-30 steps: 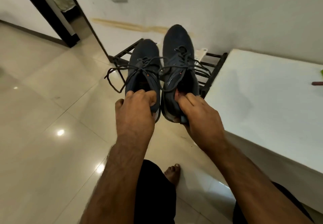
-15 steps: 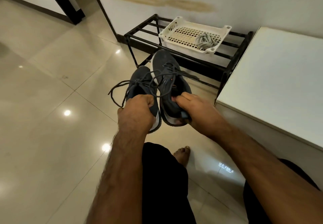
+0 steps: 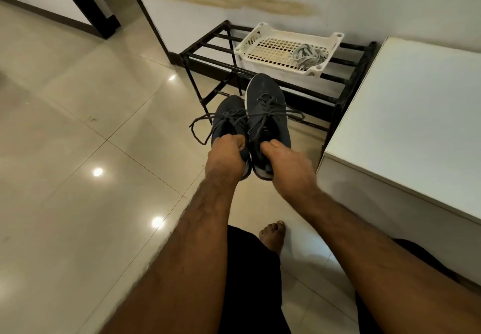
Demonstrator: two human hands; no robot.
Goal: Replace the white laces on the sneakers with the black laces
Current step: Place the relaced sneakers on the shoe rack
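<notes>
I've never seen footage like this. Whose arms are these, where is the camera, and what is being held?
There is no machine here: a person wears a wide-angle camera on the head, so you look down along their own bare arms. The left hand grips the heel of one dark sneaker, and the right hand grips the other sneaker. Both shoes carry dark laces, hanging loose. Beyond them a black rack stands against the wall, bearing a white basket with a bundle of pale laces inside. A white bench is on the right. The floor is glossy tile.
</notes>
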